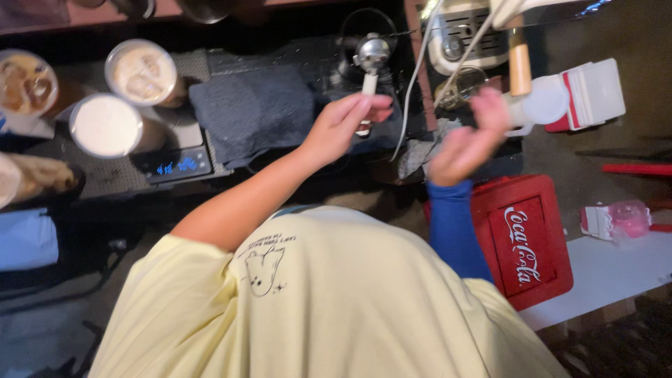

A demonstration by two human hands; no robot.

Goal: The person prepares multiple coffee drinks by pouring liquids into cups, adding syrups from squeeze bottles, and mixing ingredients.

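Dim coffee counter with black mats. Left hand [343, 126] clasping pale handle of portafilter [371, 59], far centre beside grey cloth [255, 112]. Right hand [465, 143] blurred, fingers loose, holding nothing. Three iced drinks [140, 70] far left by scale [175, 164]; red crate [521, 238] right.

Red crate [521, 241], three iced drinks [142, 73]
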